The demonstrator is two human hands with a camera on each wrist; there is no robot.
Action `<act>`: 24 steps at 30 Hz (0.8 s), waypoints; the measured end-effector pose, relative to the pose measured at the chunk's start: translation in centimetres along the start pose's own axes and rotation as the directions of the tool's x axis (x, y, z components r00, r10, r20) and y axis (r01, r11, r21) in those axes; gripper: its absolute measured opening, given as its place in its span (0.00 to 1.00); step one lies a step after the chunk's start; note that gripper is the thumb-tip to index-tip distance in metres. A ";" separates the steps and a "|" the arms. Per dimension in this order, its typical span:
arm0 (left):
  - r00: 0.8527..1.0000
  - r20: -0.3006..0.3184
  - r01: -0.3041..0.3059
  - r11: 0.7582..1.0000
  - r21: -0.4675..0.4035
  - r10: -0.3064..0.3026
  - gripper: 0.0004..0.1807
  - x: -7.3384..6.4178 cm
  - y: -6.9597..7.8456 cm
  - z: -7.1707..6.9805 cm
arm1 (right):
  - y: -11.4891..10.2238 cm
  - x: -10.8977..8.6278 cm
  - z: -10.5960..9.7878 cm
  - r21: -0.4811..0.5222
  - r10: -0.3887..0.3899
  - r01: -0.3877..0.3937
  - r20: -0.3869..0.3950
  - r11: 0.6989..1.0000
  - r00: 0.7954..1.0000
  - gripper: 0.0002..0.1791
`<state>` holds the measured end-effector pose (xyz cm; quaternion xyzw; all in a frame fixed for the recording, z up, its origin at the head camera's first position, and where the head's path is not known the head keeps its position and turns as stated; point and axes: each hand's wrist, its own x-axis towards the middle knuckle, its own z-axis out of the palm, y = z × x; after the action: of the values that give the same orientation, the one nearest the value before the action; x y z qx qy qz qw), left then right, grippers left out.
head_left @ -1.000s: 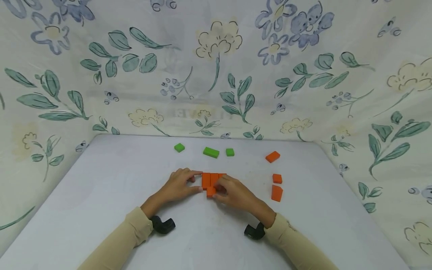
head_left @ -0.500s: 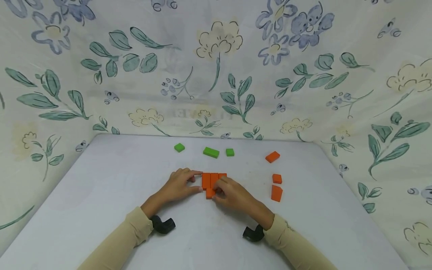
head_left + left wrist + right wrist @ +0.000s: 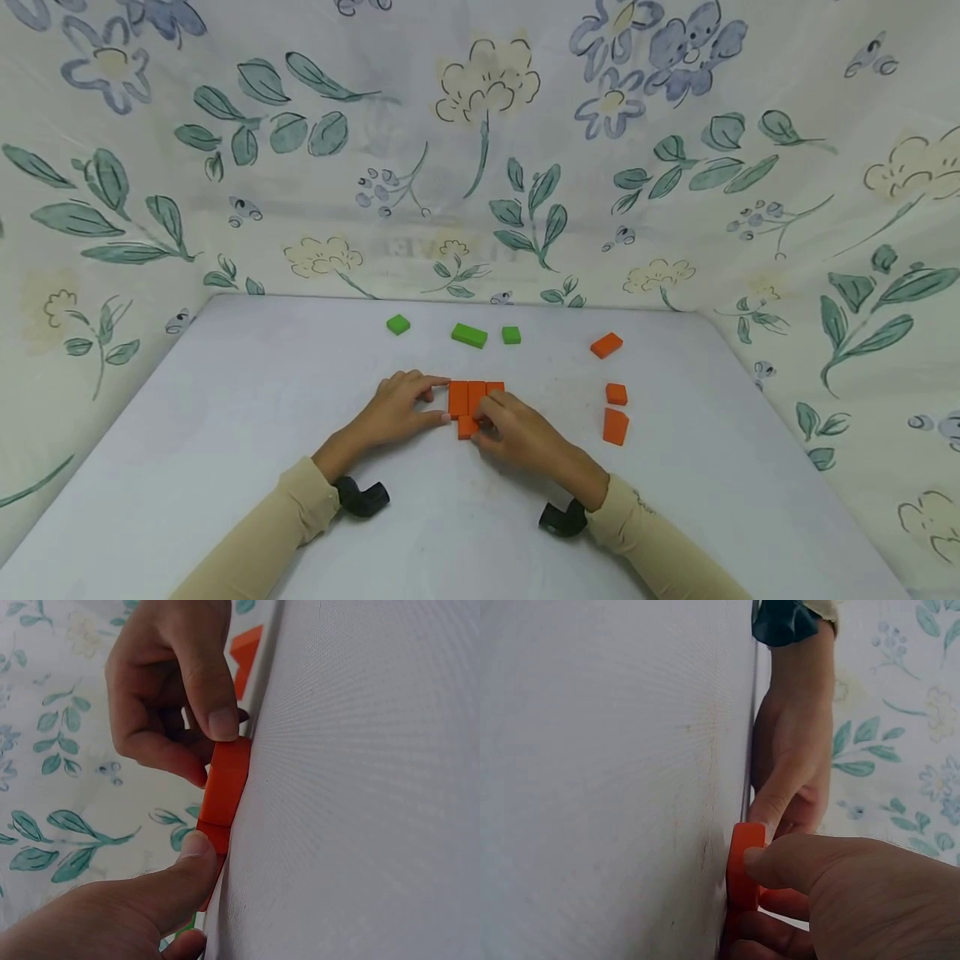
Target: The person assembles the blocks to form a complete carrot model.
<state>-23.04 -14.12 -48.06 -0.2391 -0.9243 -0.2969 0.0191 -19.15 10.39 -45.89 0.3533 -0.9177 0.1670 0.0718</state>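
Observation:
Three orange blocks [image 3: 458,398] lie side by side in a row on the white table. My left hand [image 3: 400,406] holds the leftmost block, thumb at its near corner and index finger at its far corner. My right hand [image 3: 519,427] pinches a smaller orange block [image 3: 467,427] against the near side of the row, partly covering the row's right end. In the left wrist view, the right thumb presses on one end of this small block [image 3: 227,780]. Its thumb also lies on the block [image 3: 741,889] in the right wrist view.
Green blocks, one long [image 3: 469,335] and two small, lie toward the table's far edge. To the right are a loose orange block [image 3: 607,345], a small orange one [image 3: 617,394] and an orange piece with a slanted edge [image 3: 615,427]. A floral cloth [image 3: 450,183] hangs behind.
My right hand has shifted slightly left with the small orange block. The left hand stays at the row. The head view has tipped a little.

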 end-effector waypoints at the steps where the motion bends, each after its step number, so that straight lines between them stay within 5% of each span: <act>1: 1.000 -0.001 0.001 1.000 -0.001 -0.001 0.31 0.0 0.0 0.0 | 0.0 0.0 0.0 0.001 0.002 -0.002 0.001 1.000 1.000 0.14; 9: 1.000 -0.007 -0.003 1.000 -0.005 0.003 0.30 0.1 -0.1 0.1 | -0.2 0.0 -0.6 0.012 0.011 -0.012 0.040 1.000 0.999 0.15; 15: 1.000 0.013 0.000 1.000 -0.026 0.000 0.31 0.2 0.1 0.5 | 0.4 -1.0 -3.9 0.152 0.101 -0.098 -0.011 0.984 0.995 0.13; 20: 1.000 0.019 0.016 1.000 -0.009 -0.015 0.31 0.3 0.1 0.6 | 3.5 -2.9 -8.0 0.233 0.152 -0.116 -0.143 0.966 0.978 0.06; 24: 1.000 0.011 0.020 1.000 0.009 -0.020 0.31 0.1 -0.1 0.4 | 7.0 -5.3 -10.1 0.249 0.267 -0.231 -0.123 0.941 0.956 0.05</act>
<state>-23.12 -13.92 -48.41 -0.2316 -0.9280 -0.2916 0.0122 -19.77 22.15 -39.53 0.2259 -0.9209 0.3075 0.0794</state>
